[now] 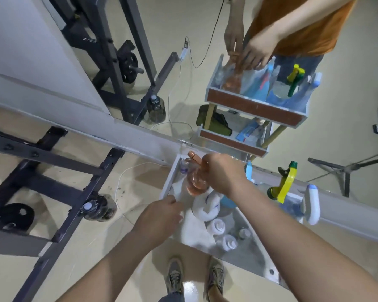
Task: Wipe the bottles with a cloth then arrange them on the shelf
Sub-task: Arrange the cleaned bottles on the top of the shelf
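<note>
1 pink bottle (195, 180) gripped by R hand (223, 173); L hand (159, 216) unclear; shelf (168, 182) by mirror (347, 138).

Cannot see the neck of the pink spray bottle (195, 182), wrapped by the right hand (224, 173), nor that hand's fingertips. Cannot tell whether the left hand (159, 214) pinches the white cloth (194, 233): fingers blurred and smeared. Cannot read any label on the capped bottles (229, 242) in the shelf tray (168, 184). Cut off by the bottom edge: both forearms (109, 269). Blurred too: the yellow-green trigger sprayer (285, 186).
</note>
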Demonstrator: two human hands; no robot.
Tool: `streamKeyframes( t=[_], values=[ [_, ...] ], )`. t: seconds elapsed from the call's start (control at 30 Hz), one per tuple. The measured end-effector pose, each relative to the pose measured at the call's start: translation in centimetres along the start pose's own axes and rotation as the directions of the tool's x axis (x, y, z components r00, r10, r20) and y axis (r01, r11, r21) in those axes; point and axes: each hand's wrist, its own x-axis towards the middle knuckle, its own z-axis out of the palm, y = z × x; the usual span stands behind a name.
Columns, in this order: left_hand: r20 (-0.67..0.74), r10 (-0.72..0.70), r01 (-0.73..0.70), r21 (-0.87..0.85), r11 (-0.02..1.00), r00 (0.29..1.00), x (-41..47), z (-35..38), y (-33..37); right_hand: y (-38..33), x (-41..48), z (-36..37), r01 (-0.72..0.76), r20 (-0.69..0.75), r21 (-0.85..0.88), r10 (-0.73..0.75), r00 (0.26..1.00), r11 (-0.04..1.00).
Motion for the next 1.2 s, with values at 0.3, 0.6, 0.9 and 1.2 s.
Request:
streamKeyframes(
  t=[0.3, 0.6, 0.9, 1.2],
  values=[
    [-0.232, -0.305, 0.221, -0.328, 0.919, 0.924, 8.9, -5.3, -1.5, 0.8, 1.3, 1.9, 0.027, -0.066, 0.019, -0.026, 0.997, 0.999],
    [-0.172, -0.168, 0.159, -0.069, 0.985, 0.971, 8.2, -3.1, -1.9, 0.3, 0.9, 2.0, -0.051, -0.236, 0.002, 0.050, 0.971, 0.999],
    [0.051, -0.222, 0.227, -0.258, 0.939, 0.974, 4.9, -2.9, -1.1, -0.1, 0.6, 1.7, -0.063, -0.107, -0.086, 0.054, 0.993, 0.994],
    [-0.130, -0.298, 0.260, -0.251, 0.933, 0.946, 9.0, -6.1, 5.9, 5.8, -2.4, -1.8, -0.172, -0.368, 0.044, 0.176, 0.913, 0.984]
  ],
)
